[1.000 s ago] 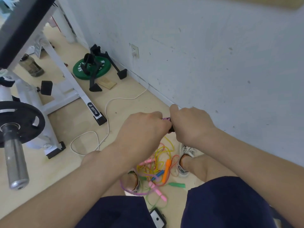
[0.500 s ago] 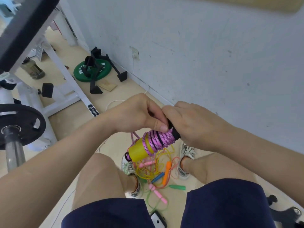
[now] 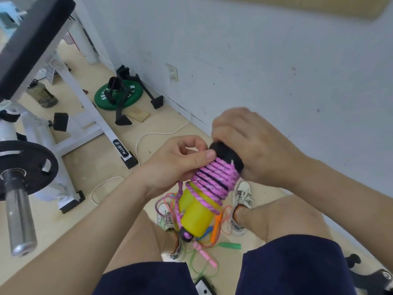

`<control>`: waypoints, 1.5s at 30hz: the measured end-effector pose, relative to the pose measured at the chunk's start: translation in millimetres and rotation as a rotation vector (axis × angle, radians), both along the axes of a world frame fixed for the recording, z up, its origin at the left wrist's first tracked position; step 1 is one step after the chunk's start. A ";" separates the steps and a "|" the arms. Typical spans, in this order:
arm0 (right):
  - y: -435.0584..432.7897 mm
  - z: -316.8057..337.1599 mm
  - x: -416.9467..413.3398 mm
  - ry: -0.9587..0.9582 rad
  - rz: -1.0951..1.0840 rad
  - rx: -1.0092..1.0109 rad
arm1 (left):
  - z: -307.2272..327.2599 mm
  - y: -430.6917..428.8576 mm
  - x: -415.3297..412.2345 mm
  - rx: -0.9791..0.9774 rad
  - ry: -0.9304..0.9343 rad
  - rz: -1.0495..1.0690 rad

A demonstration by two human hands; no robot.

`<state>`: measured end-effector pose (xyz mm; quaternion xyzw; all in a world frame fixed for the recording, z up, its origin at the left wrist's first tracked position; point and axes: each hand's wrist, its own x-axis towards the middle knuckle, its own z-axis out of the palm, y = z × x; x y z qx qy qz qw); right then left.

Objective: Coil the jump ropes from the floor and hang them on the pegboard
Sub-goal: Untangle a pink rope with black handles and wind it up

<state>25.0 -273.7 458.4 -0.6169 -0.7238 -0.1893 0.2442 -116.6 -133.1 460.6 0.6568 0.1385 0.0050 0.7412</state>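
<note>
The pink rope (image 3: 214, 179) is wound tightly round its paired yellow handles (image 3: 197, 216), held above the knees: the black top is gripped by the right hand (image 3: 251, 145), the uppermost turn pinched by the left hand (image 3: 176, 165), and the loose tail is best tucked under a taut turn. Other ropes (image 3: 212, 237) are seen tangled on the pale floor (image 3: 106, 167) by a white wall (image 3: 276, 71).

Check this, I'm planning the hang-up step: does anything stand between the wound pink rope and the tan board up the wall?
Nothing visible does. The left hand and right hand hold the pink rope in open air before the wall, below the edge of the tan board. Its loose tail hangs toward the rope pile and might snag.
</note>
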 end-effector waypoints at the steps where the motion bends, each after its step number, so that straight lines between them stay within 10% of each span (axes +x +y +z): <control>1: 2.4 -3.0 0.4 0.068 -0.149 0.023 | -2.1 -3.9 0.7 -0.037 -0.023 0.113; 4: 3.0 -13.2 -4.1 0.741 -0.475 -0.028 | -9.5 -10.0 3.5 -0.017 -0.077 0.422; 6: -4.6 -13.2 -14.6 1.643 -0.379 -0.155 | -16.8 -14.5 4.0 0.149 -0.111 0.577; 8: -12.6 -20.6 -32.7 2.016 -0.186 -0.349 | -26.3 -23.3 4.0 0.336 -0.114 0.686; 15: -16.6 -50.6 -66.1 1.954 -0.176 -0.096 | -28.6 -27.6 -4.6 0.217 -0.032 0.503; 22: -37.9 -6.3 -25.1 1.461 0.191 -0.749 | 0.1 23.7 -33.5 0.202 0.117 -0.353; 27: -14.4 37.4 -30.0 0.612 0.086 -1.203 | 2.0 20.5 -16.1 0.565 0.439 -0.637; 32: -2.5 42.7 -52.1 -0.132 -0.180 -1.193 | 20.0 0.3 9.1 1.170 0.414 -0.552; 38: -2.5 19.3 -36.2 0.021 -0.393 -1.147 | 10.8 -21.0 5.8 1.779 0.178 -0.235; 45: -8.4 -10.1 -28.2 0.567 -0.431 -0.896 | -6.6 -23.9 -1.6 1.578 -0.061 0.082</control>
